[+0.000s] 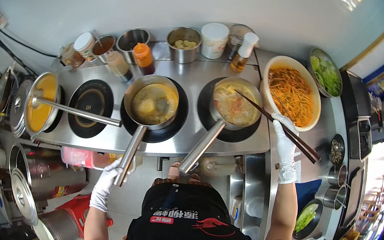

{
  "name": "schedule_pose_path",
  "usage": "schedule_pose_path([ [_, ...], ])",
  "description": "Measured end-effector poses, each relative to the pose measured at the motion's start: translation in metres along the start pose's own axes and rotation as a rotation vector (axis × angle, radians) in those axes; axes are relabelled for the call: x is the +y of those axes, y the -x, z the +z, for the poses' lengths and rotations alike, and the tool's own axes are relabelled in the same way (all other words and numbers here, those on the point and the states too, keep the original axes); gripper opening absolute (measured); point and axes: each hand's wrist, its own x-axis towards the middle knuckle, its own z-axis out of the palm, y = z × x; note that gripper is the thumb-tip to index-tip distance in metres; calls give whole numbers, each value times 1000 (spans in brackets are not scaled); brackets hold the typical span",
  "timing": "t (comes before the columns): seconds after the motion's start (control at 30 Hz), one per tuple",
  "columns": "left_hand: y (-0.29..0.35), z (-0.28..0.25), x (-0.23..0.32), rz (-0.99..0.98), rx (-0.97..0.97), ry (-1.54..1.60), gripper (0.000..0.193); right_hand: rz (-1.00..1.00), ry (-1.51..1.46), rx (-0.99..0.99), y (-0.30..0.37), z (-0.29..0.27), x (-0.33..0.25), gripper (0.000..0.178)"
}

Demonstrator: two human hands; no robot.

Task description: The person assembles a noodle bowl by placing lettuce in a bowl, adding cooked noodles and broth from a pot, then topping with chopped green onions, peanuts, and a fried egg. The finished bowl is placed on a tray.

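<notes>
My left hand [106,181], in a white glove, is closed round the end of the long metal handle of the middle saucepan [133,147]. Yellowish broth with darker flecks lies in that pan, on a black round hob plate. My right hand [283,138], gloved too, is closed round a pair of long dark chopsticks [305,147]. Their tips are over or in the right saucepan [208,142], which holds bubbling broth with pale noodle-like strands and reddish bits. Whether the tips pinch anything I cannot tell. No hand is on the right pan's handle.
Left stands a bare hob plate [90,108] beside a pan of yellow liquid [57,111], its handle reaching over the plate. A large cream bowl [318,112] of shredded orange vegetables and a bowl of greens [337,94] stand right. Bottles, tubs and a steel pot [181,57] line the wall.
</notes>
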Motion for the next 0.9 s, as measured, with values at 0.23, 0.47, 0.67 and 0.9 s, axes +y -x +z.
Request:
schedule_pose_path([
  [0.23,-12,-25,11,7,-63,104,51,-24,29,18,2,-23,-22,11],
  [0.47,-20,-69,-58,20,245,135,53,164,-10,-116,12,4,-18,12],
  [0.67,-7,-102,-183,-392,468,252,47,96,-112,14,2,-8,-32,10],
  [0.9,4,-63,-274,-627,382,8,46,-48,-67,-90,-17,47,11,11],
])
